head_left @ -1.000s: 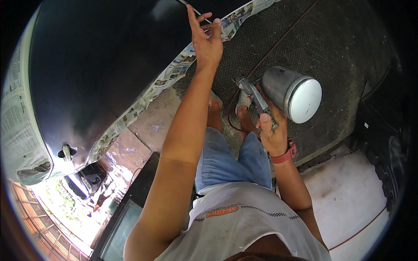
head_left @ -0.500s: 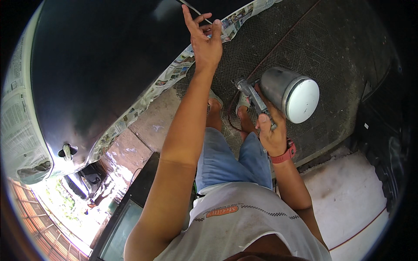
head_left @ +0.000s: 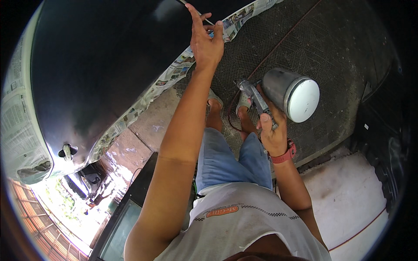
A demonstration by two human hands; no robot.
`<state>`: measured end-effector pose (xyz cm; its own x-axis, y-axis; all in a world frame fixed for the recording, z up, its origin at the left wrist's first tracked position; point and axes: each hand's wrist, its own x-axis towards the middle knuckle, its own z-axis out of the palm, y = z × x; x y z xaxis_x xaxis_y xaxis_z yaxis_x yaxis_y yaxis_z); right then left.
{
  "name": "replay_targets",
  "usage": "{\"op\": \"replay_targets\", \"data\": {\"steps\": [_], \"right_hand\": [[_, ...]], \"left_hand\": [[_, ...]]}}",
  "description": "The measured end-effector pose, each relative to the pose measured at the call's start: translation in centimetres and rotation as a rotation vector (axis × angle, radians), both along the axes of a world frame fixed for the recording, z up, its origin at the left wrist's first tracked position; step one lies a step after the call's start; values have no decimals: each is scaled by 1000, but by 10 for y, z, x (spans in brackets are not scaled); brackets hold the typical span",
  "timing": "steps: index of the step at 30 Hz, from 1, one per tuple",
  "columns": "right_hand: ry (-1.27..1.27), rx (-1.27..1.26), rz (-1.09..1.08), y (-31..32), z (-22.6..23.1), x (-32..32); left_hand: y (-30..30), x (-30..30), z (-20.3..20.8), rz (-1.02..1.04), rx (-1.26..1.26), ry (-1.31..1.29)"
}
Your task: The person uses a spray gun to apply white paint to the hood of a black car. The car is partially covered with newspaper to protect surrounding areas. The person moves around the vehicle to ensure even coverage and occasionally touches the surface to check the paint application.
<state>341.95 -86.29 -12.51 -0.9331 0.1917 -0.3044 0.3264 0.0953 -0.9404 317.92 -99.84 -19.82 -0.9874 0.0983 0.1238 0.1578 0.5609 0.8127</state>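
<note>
In my right hand (head_left: 274,132) is a paint spray gun (head_left: 257,98), its handle gripped in my closed fingers. A grey metal cup (head_left: 278,87) with a pale round end is joined to the gun and points to the right. My left hand (head_left: 207,45) reaches out at the top, beside the edge of a glossy black car panel (head_left: 100,74). Its fingers are apart, and I see nothing held in them. Newspaper masking (head_left: 163,76) runs along the panel's border, just by that hand. Whether the fingertips touch the panel, I cannot tell.
A thin reddish hose (head_left: 285,37) crosses the dark textured mat (head_left: 331,56) near my feet. A door handle (head_left: 67,152) sticks out of the panel at the lower left. A dark-framed glass pane (head_left: 122,232) leans at the bottom left; a whitish sheet (head_left: 344,191) lies at right.
My left hand has turned slightly and its fingers have drawn closer together, with the hand a touch further right. The spray gun and my right hand have barely shifted.
</note>
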Motion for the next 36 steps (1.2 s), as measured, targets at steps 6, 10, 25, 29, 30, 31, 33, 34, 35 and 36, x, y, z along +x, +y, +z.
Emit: {"op": "replay_targets", "data": {"steps": [6, 10, 25, 29, 30, 31, 33, 34, 35, 36], "right_hand": [[-36, 26, 23, 0, 1, 0], [-55, 0, 7, -1, 0, 2], [-53, 3, 23, -7, -2, 5], [-53, -21, 4, -8, 0, 4], [-49, -20, 3, -7, 0, 4], [-46, -18, 2, -6, 0, 4], [-46, -12, -1, -5, -2, 5], [-46, -9, -4, -5, -4, 6], [-43, -8, -5, -5, -4, 6], [-42, -13, -5, -5, -3, 4]], "left_hand": [[-3, -2, 2, -5, -105, 3], [-5, -4, 0, -39, 61, -67], [-15, 2, -14, -28, 162, -125], [-16, -3, -16, -35, 167, -132], [-15, -4, -14, -33, 175, -151], [-13, -3, -13, -31, 174, -160], [-10, -1, -13, -24, 169, -176], [-11, 1, -18, -29, 184, -177], [-14, 4, -28, -32, 199, -177], [-16, 5, -36, -35, 214, -175]]}}
